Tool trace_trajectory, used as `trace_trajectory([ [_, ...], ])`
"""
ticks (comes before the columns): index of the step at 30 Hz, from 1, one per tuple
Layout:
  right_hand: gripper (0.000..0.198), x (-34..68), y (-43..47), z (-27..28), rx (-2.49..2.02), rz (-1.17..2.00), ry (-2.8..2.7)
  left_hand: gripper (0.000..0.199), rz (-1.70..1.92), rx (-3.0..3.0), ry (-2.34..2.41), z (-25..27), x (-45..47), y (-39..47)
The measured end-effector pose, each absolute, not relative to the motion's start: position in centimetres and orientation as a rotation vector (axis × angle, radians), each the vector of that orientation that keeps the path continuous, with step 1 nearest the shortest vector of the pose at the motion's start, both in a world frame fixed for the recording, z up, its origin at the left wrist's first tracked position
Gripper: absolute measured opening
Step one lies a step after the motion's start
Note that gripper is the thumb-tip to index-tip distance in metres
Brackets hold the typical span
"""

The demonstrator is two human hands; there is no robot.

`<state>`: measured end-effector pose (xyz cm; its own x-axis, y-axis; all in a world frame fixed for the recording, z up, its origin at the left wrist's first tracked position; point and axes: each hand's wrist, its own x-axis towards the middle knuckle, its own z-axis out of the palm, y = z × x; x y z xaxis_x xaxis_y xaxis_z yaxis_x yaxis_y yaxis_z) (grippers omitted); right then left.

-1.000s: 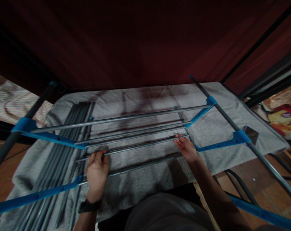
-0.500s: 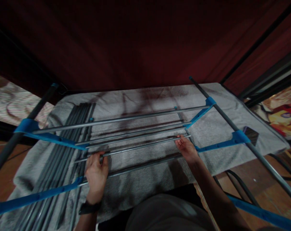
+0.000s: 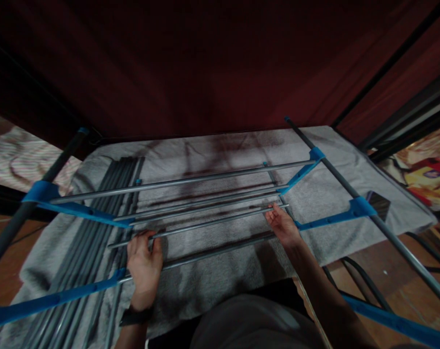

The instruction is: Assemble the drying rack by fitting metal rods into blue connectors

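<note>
A thin grey metal tube (image 3: pixel 212 221) runs crosswise in front of me. My left hand (image 3: pixel 144 257) is closed round it near its left end, and a dark band circles that wrist. Close to the tube's other end, my right hand (image 3: pixel 279 222) pinches it between fingertips. Around it stands a frame of grey tubes joined by blue plastic brackets, one at the left (image 3: pixel 41 191) and others at the right (image 3: pixel 361 207). A long upper crossbar (image 3: pixel 191 180) and several lower bars span the brackets. The held tube lies between the lower bars and the near crossbar (image 3: pixel 220 248).
Several loose grey tubes (image 3: pixel 87 242) lie side by side on the left of a grey blanket (image 3: pixel 212 150). A dark phone (image 3: pixel 379 204) rests near the right bracket. Dark red fabric (image 3: pixel 212 72) hangs behind. Curved black metal legs (image 3: pixel 365 278) show at lower right.
The held tube has shifted slightly to the left, its left end reaching farther past my left hand. Both hands keep their grip in nearly the same places.
</note>
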<state>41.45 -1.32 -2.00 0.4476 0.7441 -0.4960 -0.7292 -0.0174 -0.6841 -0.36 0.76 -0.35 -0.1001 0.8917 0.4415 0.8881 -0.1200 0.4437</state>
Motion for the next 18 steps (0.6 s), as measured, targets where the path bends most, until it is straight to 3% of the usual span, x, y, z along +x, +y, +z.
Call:
trace_trajectory([
  [18,0.019,41.2,-1.2,-0.4,-1.048,1.135,-0.144,0.018,1.148,2.123,2.052,-0.4,-0.5,0.7],
])
